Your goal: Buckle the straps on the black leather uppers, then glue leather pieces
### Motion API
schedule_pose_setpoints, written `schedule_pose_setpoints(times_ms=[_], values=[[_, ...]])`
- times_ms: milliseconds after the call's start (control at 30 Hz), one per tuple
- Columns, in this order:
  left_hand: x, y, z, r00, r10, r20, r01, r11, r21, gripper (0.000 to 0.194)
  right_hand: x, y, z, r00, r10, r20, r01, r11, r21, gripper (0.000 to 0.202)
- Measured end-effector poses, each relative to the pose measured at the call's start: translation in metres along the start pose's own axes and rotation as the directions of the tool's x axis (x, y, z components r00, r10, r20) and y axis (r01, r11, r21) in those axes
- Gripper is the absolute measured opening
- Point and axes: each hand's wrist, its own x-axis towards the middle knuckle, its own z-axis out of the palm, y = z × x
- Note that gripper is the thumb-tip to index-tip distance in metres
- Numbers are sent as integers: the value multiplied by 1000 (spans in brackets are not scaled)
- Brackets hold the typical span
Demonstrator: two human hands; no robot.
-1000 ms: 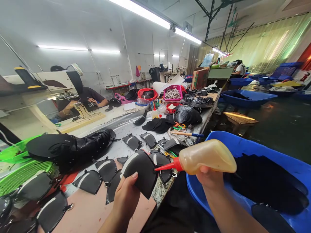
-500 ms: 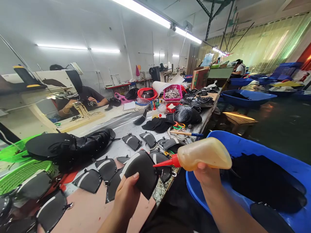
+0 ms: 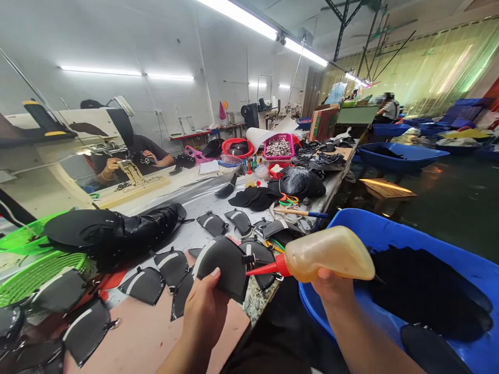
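Head view: my left hand (image 3: 205,311) pinches the black leather piece (image 3: 224,265) up off the table (image 3: 156,337), face tilted toward the nozzle, while my right hand (image 3: 331,285) squeezes around the glue bottle (image 3: 331,254), red tip (image 3: 265,269) at its edge.

My one camera sits on my head, looking forward and down along the long worktable (image 3: 202,200), which runs from lower left toward the upper middle. My hands sit close at the bottom centre; the blue tub (image 3: 390,234) fills the lower right.
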Motion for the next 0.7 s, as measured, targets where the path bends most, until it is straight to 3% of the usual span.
schedule_pose_setpoints(times_ms=[100,267,400,533,700], values=[[-2,3,3,1000,-24,-7,24,999,-41,43,-4,1,1,1000,18,23,-17,1000,-9,34],[-2,4,4,1000,-19,7,20,998,-62,38,-10,2,3,998,19,-64,-19,1000,-2,36],[-2,4,5,1000,-13,12,13,998,-55,29,-16,6,-2,996,58,60,-57,998,-20,39],[-3,5,6,1000,-11,10,11,999,-34,19,-19,11,-6,996,82,30,-82,997,-6,38],[-3,6,4,999,-14,32,16,998,-58,31,-23,17,-13,981,149,122,-147,989,-22,45]])
